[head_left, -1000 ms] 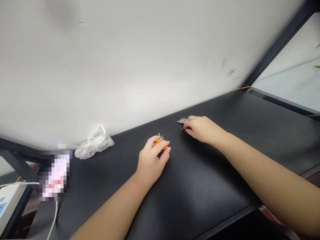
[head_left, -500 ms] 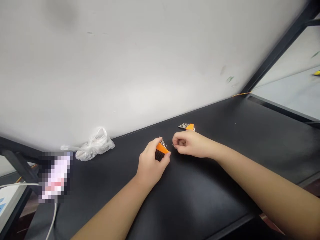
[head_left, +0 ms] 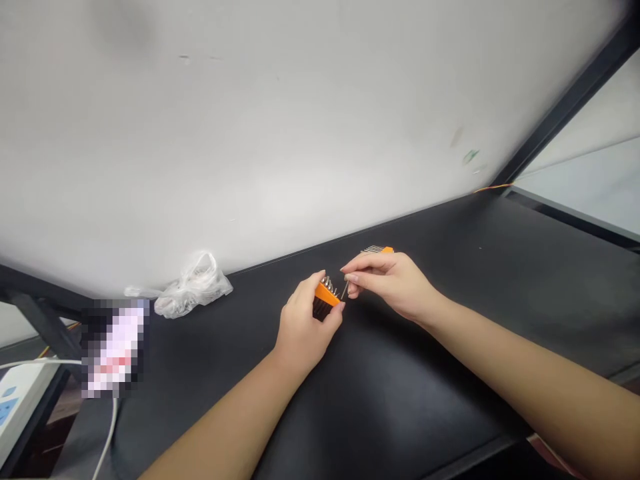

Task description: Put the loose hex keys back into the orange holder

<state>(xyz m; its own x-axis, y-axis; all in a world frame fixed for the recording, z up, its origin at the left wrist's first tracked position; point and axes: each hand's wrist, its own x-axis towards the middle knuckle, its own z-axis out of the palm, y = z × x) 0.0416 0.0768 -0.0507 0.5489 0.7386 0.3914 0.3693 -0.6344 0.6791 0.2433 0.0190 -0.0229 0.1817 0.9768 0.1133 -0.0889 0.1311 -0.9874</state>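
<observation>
My left hand (head_left: 306,319) is closed around an orange hex key holder (head_left: 327,295), thumb and fingers at its two ends. Several metal keys show along its upper side, and dark shafts hang below. Just right of it, my right hand (head_left: 387,279) pinches a thin metal hex key (head_left: 345,288), its lower end close to the holder's right end. Whether the key touches the holder I cannot tell. Behind my right hand lies a second orange holder (head_left: 387,250) with several silver shafts, partly covered by the hand.
Both hands work over a black tabletop (head_left: 400,400) against a pale wall (head_left: 280,133). A clear plastic bag (head_left: 195,287) lies at the back left. Near it are a blurred-out patch (head_left: 115,350), a white cable (head_left: 107,440) and a white power strip (head_left: 23,393). A dark frame post (head_left: 565,100) rises at right.
My right hand has turned and its fingers have extended, so the hex key now shows, angled down near the holder. The left hand still grips the holder. The view has shifted slightly.
</observation>
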